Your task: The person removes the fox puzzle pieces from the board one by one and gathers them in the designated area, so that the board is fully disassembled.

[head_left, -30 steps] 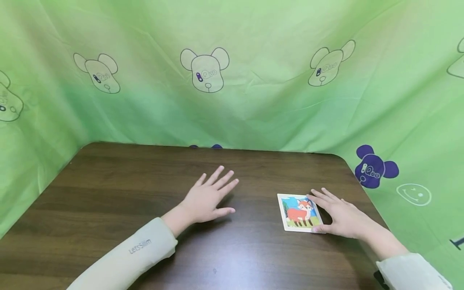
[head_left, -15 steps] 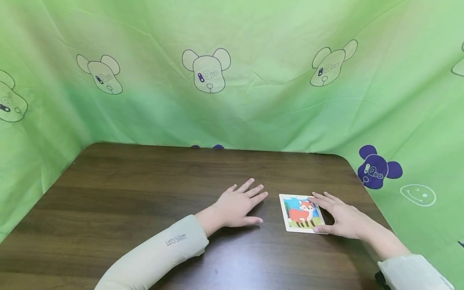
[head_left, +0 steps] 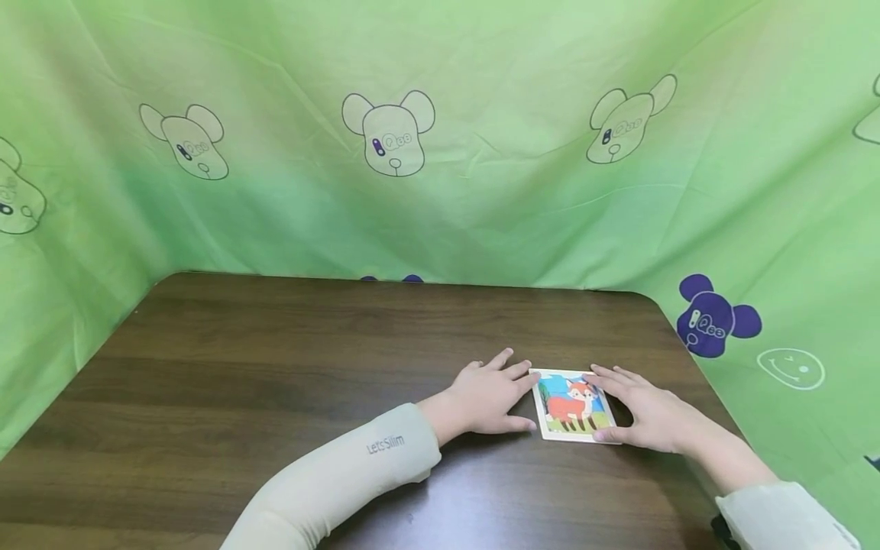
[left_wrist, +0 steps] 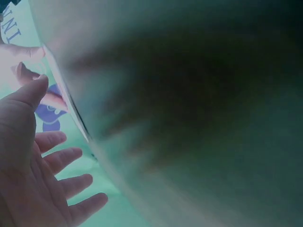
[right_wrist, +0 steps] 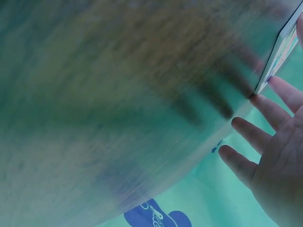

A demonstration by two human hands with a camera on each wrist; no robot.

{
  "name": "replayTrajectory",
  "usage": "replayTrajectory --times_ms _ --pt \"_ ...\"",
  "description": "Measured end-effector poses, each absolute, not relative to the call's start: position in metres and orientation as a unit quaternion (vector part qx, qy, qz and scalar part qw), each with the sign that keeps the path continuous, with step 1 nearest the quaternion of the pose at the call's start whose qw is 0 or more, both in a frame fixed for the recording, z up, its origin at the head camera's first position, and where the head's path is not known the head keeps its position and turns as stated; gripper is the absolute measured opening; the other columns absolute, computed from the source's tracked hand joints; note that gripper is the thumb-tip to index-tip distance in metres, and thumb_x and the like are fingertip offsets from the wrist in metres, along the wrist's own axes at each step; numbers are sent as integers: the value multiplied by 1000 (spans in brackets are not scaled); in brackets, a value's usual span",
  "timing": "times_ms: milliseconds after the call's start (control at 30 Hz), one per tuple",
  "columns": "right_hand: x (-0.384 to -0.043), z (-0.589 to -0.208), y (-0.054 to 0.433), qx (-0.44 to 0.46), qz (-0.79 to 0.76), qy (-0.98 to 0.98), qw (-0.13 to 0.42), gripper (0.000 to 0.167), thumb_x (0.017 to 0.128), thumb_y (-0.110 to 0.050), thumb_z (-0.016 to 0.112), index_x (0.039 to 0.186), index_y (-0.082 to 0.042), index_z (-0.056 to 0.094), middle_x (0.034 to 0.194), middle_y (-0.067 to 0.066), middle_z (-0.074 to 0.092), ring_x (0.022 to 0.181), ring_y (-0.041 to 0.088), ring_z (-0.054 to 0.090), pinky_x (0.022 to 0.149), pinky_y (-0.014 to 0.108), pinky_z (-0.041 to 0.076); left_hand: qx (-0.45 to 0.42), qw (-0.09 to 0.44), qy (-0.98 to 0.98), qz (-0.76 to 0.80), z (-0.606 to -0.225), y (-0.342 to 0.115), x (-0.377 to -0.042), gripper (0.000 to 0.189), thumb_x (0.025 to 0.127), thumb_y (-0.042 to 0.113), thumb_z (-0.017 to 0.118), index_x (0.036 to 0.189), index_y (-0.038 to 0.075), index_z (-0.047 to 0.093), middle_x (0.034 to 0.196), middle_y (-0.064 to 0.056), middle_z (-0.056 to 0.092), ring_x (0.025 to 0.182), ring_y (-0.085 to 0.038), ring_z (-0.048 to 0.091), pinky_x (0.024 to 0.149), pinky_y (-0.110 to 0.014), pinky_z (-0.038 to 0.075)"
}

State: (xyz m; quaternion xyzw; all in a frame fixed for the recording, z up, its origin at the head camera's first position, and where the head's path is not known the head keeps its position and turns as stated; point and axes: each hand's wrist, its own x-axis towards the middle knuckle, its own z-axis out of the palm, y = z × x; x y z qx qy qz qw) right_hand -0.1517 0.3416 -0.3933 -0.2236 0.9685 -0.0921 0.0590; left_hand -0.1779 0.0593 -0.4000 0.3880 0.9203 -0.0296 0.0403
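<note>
Fox board point(head_left: 571, 406) looks light and stiff, best gripped by opposite edges, where left hand point(head_left: 490, 399) and right hand point(head_left: 649, 414) spread fingers point(left_wrist: 88, 208) wide.

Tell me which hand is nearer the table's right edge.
Right. The right hand is at the right side of the fox board, toward the table's right edge; the left hand is farther away, at the board's left side.

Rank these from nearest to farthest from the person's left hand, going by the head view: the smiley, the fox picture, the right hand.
1. Fox picture: just right of the left hand, between both hands.
2. Right hand: at the picture's right side.
3. Smiley: farthest right, on the green cloth beyond the table.
</note>
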Motion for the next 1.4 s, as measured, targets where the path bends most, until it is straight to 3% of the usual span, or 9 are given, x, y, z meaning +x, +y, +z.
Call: replayTrajectory --times_ms 567,1133,1400 --pt "-148 -393 337 -224 -91 969 49 89 75 -65 74 143 -11 53 153 19 44 137 51 39 92 72 42 365 66 927 -56 -398 76 -176 78 90 74 48 155 33 33 161 15 32 153 -19 25 107 -41 44" --pt "-147 -391 314 -203 -76 975 45 89 75 -64 75 144 -11 52 151 19 47 136 45 46 87 67 48 349 75 933 -42 -405 60 -185 81 88 73 52 155 30 34 162 15 29 152 -19 27 108 -44 43" --pt "-153 -392 298 -200 -57 977 35 88 76 -64 73 144 -13 52 150 19 49 133 43 51 91 70 44 338 84 937 -3 -401 43 -194 82 86 69 60 154 27 39 161 13 35 151 -24 30 109 -48 42"
